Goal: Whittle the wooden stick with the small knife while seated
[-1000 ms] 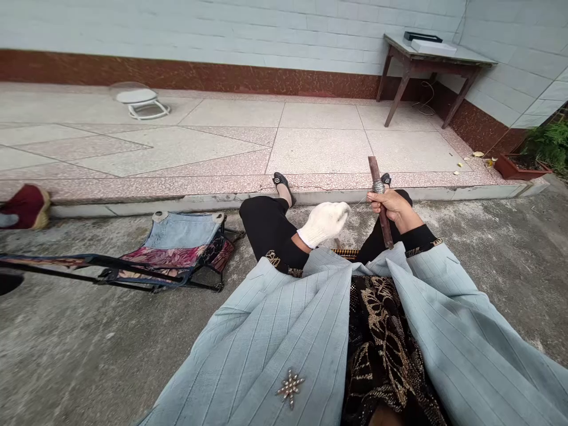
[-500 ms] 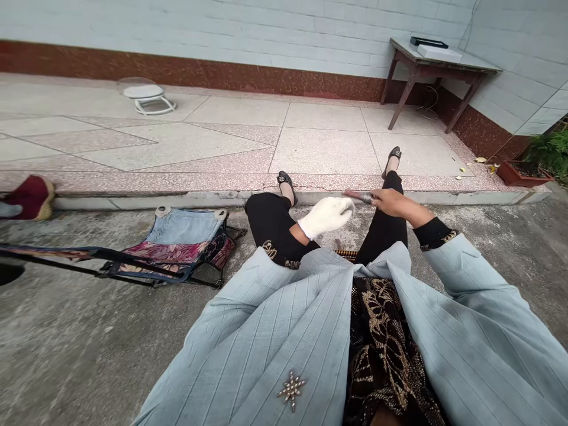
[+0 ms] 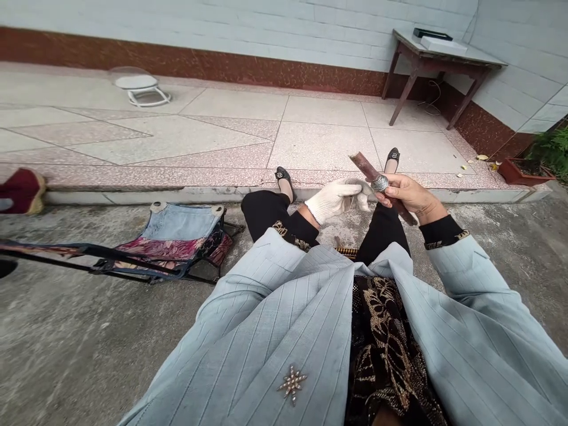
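Note:
A reddish-brown stick [image 3: 364,166] is wrapped round its middle by a coil of silvery wire [image 3: 380,183]. My bare right hand [image 3: 406,193] grips the stick at the coil, and the lower end sticks out below the palm. In a white knitted glove, my left hand [image 3: 336,198] is just left of the coil with its fingers bent together. A thin strand of wire seems to pass between those fingers, but most of it is hidden. Both hands are above the gap between my knees.
A folding chair [image 3: 184,225] with a denim and floral seat stands on the concrete to my left. Beyond it shows another person's red shoe [image 3: 20,190]. Ahead runs a low tiled step [image 3: 213,177], with a white stool [image 3: 146,89], a wooden table [image 3: 444,50] and a planter [image 3: 526,173].
The stick has turned so its upper end points up and left, showing more of the coil. My left hand has opened from a tighter curl and moved slightly right, close to the wire.

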Demonstrator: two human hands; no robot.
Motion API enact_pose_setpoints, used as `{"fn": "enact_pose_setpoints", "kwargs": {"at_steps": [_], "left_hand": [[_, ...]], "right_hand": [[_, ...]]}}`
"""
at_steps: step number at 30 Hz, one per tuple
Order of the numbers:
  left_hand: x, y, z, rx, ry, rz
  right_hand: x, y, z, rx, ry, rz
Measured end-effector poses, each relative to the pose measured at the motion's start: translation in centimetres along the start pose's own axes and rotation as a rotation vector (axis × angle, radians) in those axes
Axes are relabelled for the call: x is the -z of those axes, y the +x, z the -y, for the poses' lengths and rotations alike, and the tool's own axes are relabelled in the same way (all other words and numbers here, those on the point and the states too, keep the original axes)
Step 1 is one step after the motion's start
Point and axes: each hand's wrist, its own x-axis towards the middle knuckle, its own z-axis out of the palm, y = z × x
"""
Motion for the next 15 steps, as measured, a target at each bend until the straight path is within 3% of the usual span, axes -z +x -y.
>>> {"fn": "enact_pose_setpoints", "kwargs": {"at_steps": [7, 15], "left_hand": [[-0.4, -0.7, 0.4, -0.122, -0.068, -0.087], [-1.4, -0.5, 0.8, -0.176, 0.143, -0.201]], "right_hand": [[-1.5, 1.6, -0.4, 0.19, 0.159, -0.264], [-2.1, 2.1, -1.7, 0.223, 0.316, -0.343]]}}
